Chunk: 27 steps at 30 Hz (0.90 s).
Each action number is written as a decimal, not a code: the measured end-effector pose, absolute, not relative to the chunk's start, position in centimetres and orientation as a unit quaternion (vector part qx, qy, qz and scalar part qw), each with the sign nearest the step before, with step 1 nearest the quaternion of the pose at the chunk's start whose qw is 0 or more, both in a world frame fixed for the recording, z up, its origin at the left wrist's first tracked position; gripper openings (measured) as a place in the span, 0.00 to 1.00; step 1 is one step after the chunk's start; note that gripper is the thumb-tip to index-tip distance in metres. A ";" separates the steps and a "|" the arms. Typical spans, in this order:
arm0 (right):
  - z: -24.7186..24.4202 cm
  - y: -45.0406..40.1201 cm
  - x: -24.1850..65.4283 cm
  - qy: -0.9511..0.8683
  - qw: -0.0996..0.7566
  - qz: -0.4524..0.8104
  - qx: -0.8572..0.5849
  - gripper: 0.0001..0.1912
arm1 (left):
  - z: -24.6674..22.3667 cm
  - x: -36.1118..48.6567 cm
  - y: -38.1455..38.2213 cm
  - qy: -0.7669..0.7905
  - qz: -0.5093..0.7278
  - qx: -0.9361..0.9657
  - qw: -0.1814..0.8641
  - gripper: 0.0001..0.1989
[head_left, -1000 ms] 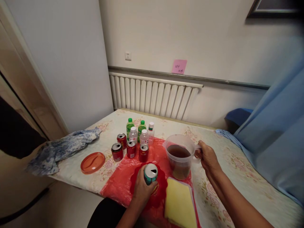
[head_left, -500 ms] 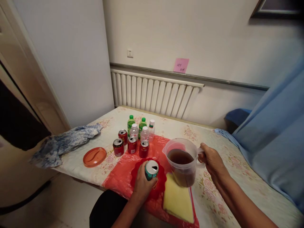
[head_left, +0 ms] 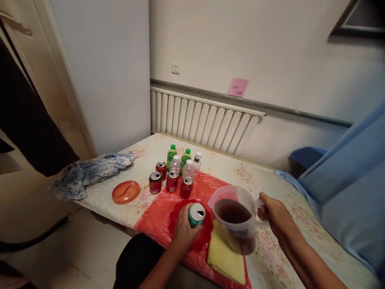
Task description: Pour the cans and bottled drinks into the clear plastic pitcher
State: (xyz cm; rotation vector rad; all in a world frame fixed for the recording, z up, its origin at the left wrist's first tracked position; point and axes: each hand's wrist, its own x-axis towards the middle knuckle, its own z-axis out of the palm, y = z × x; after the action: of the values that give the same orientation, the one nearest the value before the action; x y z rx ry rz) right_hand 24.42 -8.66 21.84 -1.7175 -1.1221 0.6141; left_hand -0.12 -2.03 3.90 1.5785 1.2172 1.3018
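Observation:
My left hand wraps round a green drink can, whose silver top has an open mouth. Under the can lies a red scallop-edged plate on red plastic sheeting. To the right, my right hand grips the handle of a translucent measuring jug. Dark brown liquid fills part of the jug, which leans with its spout toward the can. The spout and the can are apart. A folded yellow cloth lies below the jug, partly hidden by it.
Several opened red cans stand beyond my left hand, with several capped bottles behind them. An orange-red lid and a crumpled blue-white cloth lie at left. A blue curtain hangs at right; a radiator lines the wall.
The jug has tipped further toward the can, its spout dropping and its base swinging right. My left hand still holds the can. The whole view has shifted slightly.

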 end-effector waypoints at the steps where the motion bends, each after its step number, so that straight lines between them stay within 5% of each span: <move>1: 21.9 -8.7 24.3 -0.462 0.470 0.252 -0.708 0.27 | 3.9 -0.2 -2.1 0.473 0.507 0.618 0.369 0.35; 27: 21.5 -8.6 24.0 -0.534 0.373 0.214 -0.728 0.31 | 4.6 -0.3 -2.4 0.484 0.489 0.625 0.368 0.37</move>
State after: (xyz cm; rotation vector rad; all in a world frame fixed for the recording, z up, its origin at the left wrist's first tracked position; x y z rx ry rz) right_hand 23.96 -8.58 21.47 -1.8652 -1.3683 0.5486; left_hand -0.31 -2.36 4.62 1.6063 1.2427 1.2559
